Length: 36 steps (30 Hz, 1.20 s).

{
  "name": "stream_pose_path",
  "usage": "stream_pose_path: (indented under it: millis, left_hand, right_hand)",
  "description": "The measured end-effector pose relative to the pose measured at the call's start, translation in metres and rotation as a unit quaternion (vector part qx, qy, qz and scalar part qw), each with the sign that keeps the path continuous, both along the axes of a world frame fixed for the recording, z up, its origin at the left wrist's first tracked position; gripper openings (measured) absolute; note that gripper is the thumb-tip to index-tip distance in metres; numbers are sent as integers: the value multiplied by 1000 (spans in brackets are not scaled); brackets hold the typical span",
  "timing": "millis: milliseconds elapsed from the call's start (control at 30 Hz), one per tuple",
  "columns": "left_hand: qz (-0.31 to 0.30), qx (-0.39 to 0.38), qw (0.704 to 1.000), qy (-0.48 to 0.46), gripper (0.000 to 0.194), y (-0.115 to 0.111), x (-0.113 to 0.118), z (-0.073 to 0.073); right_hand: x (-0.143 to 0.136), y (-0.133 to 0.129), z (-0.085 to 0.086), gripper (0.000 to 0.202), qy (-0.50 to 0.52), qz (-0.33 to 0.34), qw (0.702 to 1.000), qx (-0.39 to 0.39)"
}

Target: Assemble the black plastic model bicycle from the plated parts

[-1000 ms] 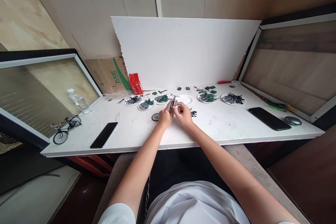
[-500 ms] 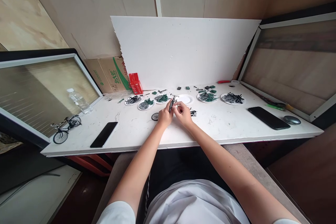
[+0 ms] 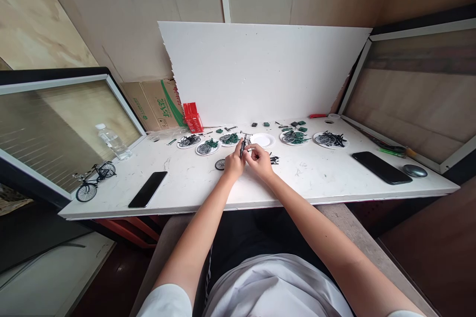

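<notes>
Over the middle of the white table, my left hand (image 3: 234, 164) is closed on a small dark bicycle part (image 3: 243, 147), which stands upright between the fingers. Thin handlebar-like pieces show at its top. My right hand (image 3: 259, 160) is pinched against the part's right side; its fingertips partly hide it. A small black wheel (image 3: 220, 164) lies just left of my left hand. Right of my right hand are some black pieces (image 3: 274, 160). Behind the hands is a white plate (image 3: 262, 140) with nothing visible on it.
Plates of black and green parts (image 3: 207, 147) stand along the back, with a red box (image 3: 193, 118) behind. At left are an assembled toy bicycle (image 3: 95, 180), a bottle (image 3: 112, 142) and a phone (image 3: 148, 189). Another phone (image 3: 381, 167) lies right, beside a silver oval object (image 3: 415, 171).
The camera view has shifted very slightly. Both hands keep nearly the same pose around the dark part.
</notes>
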State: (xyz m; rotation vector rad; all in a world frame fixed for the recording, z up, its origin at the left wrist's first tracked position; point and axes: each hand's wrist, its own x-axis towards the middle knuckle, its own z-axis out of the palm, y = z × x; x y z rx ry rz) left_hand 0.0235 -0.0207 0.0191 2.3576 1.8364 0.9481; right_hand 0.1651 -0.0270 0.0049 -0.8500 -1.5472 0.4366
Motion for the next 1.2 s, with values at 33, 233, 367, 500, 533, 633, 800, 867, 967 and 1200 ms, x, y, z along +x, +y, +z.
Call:
stream_pose_path:
  millis: [33,233,367,500,533,633,800,867,967,1200]
  left_hand:
    - [3,0,1000,2,61,0,0,0]
    - [13,14,1000,22,62,0,0,-1]
    - [20,22,999,31,62,2,0,-2]
    - [20,24,999,29,62,5,0,-4]
    - [20,24,999,28,62,5,0,-4]
    - [19,22,999,20,61,7,0,-5]
    - [7,16,1000,6,60,6,-2,-5]
    - [5,17,1000,6,59,5,-2,-5]
    - [7,28,1000,9,58,2,-3,-4]
    - [-50,116,992,18,57,-11,-10,-6]
  right_hand:
    - [0,-1,1,26,-4,0,1000,6]
    - [-1,-2,3,26,-9,-1,1000,18]
    - [-1,-1,2,32,-18,3,1000,5]
    - [-1,0,0,38,-33,6,999,-16]
    - [-1,0,0,39,-34,8,999,-21]
    - [-2,0,0,42,-32,8,999,-27]
    - [-2,1,-1,41,-41,7,999,-28]
    - [1,3,0,39,-55,18,998,-19]
    - [7,5,3,36,-90,31,995,9]
    - [24,-7,11,35,-153,27,985,78]
